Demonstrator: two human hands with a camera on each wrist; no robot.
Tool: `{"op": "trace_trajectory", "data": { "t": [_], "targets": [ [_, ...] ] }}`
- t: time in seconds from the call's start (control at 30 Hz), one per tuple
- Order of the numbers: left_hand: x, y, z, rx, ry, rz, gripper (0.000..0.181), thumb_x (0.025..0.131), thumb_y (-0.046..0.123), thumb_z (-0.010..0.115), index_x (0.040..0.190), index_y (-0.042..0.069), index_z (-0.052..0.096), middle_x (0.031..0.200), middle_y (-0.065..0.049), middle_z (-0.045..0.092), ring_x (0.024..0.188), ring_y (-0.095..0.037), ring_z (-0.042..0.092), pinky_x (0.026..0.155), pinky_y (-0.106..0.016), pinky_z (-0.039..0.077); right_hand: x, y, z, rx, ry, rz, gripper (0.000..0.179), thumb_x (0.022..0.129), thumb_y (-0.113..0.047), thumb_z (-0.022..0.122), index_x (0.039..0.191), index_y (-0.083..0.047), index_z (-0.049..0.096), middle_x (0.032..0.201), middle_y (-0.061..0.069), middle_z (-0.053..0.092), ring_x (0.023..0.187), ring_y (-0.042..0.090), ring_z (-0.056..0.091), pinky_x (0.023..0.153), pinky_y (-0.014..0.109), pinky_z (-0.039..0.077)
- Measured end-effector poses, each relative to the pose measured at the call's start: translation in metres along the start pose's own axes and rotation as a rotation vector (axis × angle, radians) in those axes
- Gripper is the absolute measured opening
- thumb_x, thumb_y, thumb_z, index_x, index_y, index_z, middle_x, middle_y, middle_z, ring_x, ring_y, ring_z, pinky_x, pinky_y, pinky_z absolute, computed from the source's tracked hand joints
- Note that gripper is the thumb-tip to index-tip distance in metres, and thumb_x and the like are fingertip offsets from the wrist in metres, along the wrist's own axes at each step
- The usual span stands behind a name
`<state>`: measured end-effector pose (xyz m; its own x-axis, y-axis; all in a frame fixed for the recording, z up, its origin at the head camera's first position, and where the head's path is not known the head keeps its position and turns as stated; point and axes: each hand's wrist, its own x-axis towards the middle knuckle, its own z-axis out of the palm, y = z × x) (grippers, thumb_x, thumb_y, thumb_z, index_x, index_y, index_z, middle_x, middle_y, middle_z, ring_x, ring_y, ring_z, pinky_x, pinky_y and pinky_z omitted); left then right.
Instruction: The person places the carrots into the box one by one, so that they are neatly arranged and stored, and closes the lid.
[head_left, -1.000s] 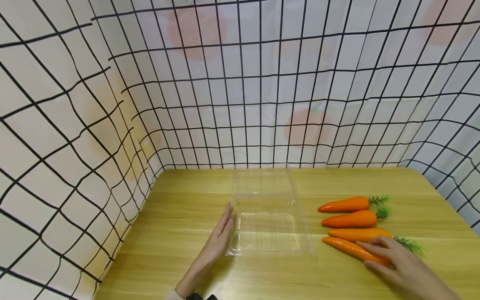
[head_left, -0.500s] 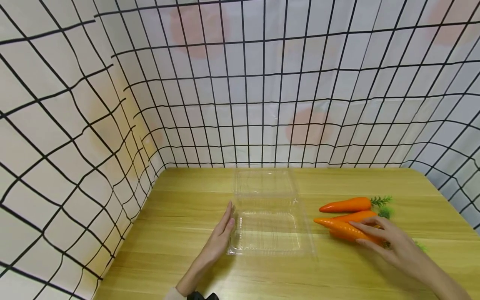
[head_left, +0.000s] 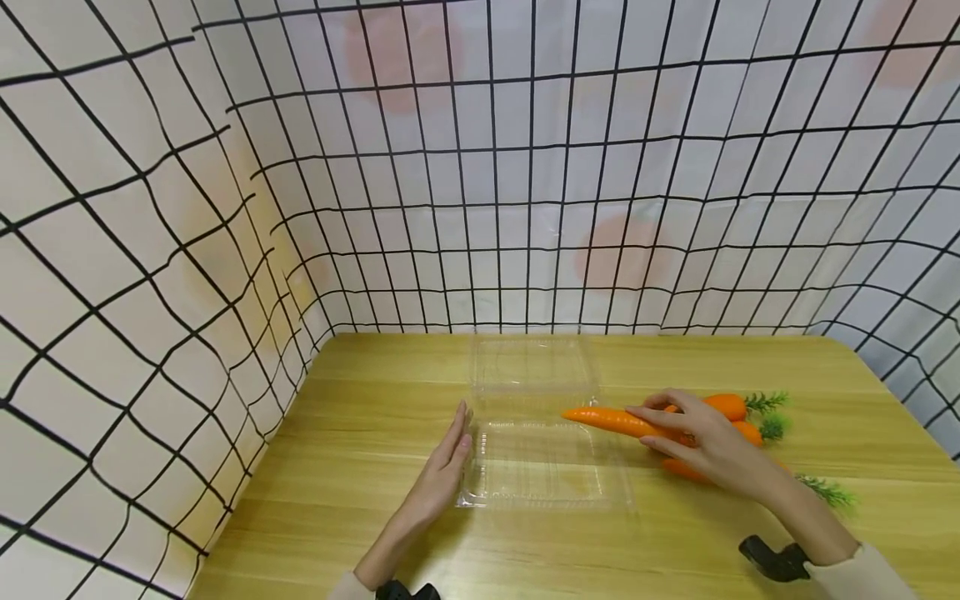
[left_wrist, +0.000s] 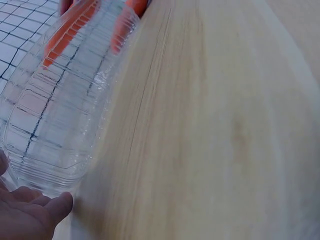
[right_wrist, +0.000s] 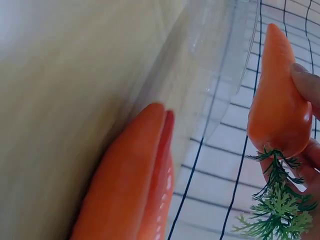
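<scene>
In the head view my right hand [head_left: 708, 442] pinches an orange carrot [head_left: 609, 420] near its thick end. Its tip points left and overlaps the right side of a clear plastic clamshell box [head_left: 542, 502]. Green leaves hang from the held carrot [right_wrist: 280, 100] in the right wrist view. The box lies unfolded, its lid [head_left: 531, 367] toward the back. My left hand [head_left: 437, 482] rests against the box's left side, fingers straight. Fingertips of the left hand [left_wrist: 35, 212] show right at the box's end in the left wrist view.
Three more carrots lie on the wooden table [head_left: 360, 417] at the right: a far one [head_left: 726, 407], a middle one [head_left: 748, 432] and a near one [head_left: 681, 469], partly behind my right hand. White cloth walls with a black grid [head_left: 510, 183] stand at the back and sides.
My right hand has picked up the nearest carrot and carried it left and away from me, over the others toward the box. My left hand stays at the box's side.
</scene>
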<state>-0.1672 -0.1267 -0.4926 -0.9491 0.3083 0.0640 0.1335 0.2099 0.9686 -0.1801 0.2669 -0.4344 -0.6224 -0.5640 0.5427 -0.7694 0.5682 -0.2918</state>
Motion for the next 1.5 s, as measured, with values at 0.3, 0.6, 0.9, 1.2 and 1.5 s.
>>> {"op": "trace_trajectory", "data": {
  "t": [0.3,0.6,0.9,1.2,1.5],
  "targets": [
    [0.003,0.0,0.002,-0.012,-0.022,0.005,0.059,0.116,0.018,0.028,0.167,0.01,0.0,0.173,-0.02,0.008,0.159,-0.04,0.013,0.13,-0.056,0.015,0.031,-0.003,0.023,-0.013,-0.06,0.027,0.044,0.087,-0.009,0.082,0.13,-0.012,0.074,0.117,0.003,0.066,0.097,0.007,0.056,0.069,0.021,0.05],
    [0.005,0.0,0.002,-0.018,-0.019,0.006,0.059,0.116,0.018,0.029,0.167,0.011,0.001,0.174,-0.019,0.008,0.16,-0.038,0.014,0.13,-0.054,0.016,0.054,-0.007,0.041,-0.023,-0.097,0.041,0.04,0.088,-0.018,0.082,0.128,-0.014,0.075,0.118,0.006,0.067,0.085,0.004,0.05,0.067,0.022,0.05],
    [0.004,-0.001,0.002,-0.036,-0.02,0.0,0.059,0.115,0.017,0.028,0.168,0.013,0.002,0.174,-0.019,0.008,0.159,-0.039,0.016,0.128,-0.055,0.02,0.065,-0.007,0.069,-0.025,-0.054,-0.029,0.037,0.084,-0.015,0.085,0.119,-0.007,0.078,0.109,0.007,0.071,0.094,0.016,0.059,0.07,0.027,0.054],
    [0.003,-0.002,0.001,-0.015,-0.007,0.001,0.058,0.115,0.018,0.029,0.168,0.013,0.004,0.174,-0.018,0.01,0.16,-0.038,0.016,0.129,-0.055,0.019,0.068,-0.013,0.086,-0.029,-0.081,0.042,0.035,0.087,-0.02,0.083,0.119,-0.007,0.078,0.112,0.007,0.072,0.103,0.023,0.062,0.08,0.037,0.059],
    [0.002,-0.003,0.001,-0.008,-0.013,0.003,0.058,0.116,0.019,0.029,0.168,0.013,0.003,0.173,-0.019,0.011,0.159,-0.039,0.017,0.128,-0.055,0.021,0.071,-0.018,0.095,-0.032,-0.154,0.108,0.036,0.091,-0.025,0.079,0.121,-0.007,0.077,0.115,0.007,0.073,0.108,0.025,0.061,0.089,0.044,0.058]
  ]
}}
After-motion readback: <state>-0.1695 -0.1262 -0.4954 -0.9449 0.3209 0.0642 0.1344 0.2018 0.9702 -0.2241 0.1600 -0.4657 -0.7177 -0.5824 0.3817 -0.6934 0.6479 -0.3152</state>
